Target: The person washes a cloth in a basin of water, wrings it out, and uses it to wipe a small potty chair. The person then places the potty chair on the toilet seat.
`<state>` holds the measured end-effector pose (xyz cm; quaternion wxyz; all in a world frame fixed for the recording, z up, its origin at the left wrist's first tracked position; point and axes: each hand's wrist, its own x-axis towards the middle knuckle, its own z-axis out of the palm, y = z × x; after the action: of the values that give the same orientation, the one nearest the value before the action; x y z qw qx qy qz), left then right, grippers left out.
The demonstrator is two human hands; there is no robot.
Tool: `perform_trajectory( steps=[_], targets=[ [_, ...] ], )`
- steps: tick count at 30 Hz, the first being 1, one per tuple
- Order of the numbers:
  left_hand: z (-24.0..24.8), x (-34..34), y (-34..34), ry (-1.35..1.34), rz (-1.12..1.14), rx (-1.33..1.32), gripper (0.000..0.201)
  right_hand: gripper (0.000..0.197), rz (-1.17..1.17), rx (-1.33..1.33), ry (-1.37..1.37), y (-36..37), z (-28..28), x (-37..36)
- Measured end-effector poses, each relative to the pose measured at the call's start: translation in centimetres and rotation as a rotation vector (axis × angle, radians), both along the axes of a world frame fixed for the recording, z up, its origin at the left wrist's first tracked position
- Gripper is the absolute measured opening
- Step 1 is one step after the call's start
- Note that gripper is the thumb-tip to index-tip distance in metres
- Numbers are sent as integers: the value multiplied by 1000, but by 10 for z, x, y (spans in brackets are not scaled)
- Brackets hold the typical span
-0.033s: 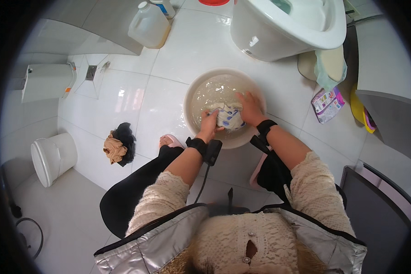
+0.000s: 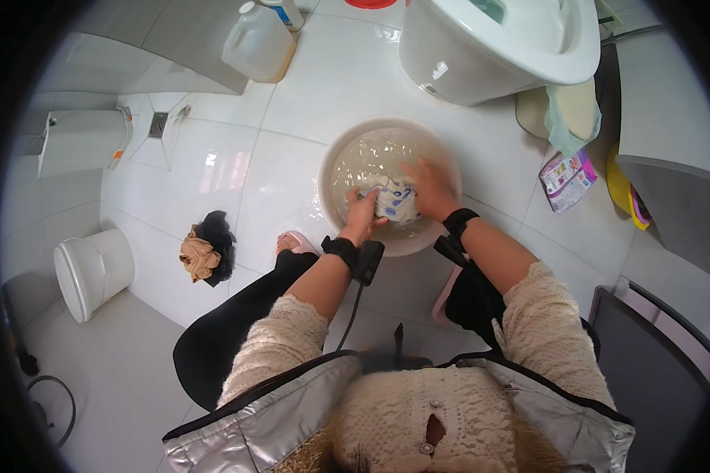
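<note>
A round pale basin [image 2: 329, 162] of water stands on the floor in front of me. In it lies a wet white cloth with blue spots [image 2: 394, 203], bunched up at the water surface. My left hand [image 2: 360, 214] is closed on the cloth's left side, thumb on top and fingertips partly under it. At the cloth's right side, my right hand [image 2: 436, 191] grips it, its fingers blurred by motion and pointing to the far left. Part of the cloth is hidden by the hands.
Left of the basin, a tan and black pile of clothing [image 2: 205, 248] lies on the tiles. A white lidded bucket [image 2: 95, 272] sits farther left. Beyond are a plastic jug [image 2: 259, 43] and a toilet [image 2: 481, 55]. At right lie a purple packet [image 2: 568, 180] and a yellow basin [image 2: 619, 185].
My right hand has shifted slightly at the cloth and looks more smeared. My left hand keeps its hold in nearly the same place.
</note>
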<state>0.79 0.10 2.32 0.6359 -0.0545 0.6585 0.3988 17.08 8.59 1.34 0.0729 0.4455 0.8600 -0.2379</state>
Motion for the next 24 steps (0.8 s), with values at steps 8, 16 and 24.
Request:
perform_trajectory(
  steps=[8, 16, 24],
  targets=[
    [-25, -4, -8, 1, -228, 66, 80, 58, -60, -390, 85, -32, -19, -4],
    [-58, 10, -16, -147, 67, 57, 79, 35, -509, -973, 593, -31, 0, -34],
    [-30, -30, 4, -655, 107, 163, 40, 33, -710, -1220, 601, -23, 73, -64]
  ],
)
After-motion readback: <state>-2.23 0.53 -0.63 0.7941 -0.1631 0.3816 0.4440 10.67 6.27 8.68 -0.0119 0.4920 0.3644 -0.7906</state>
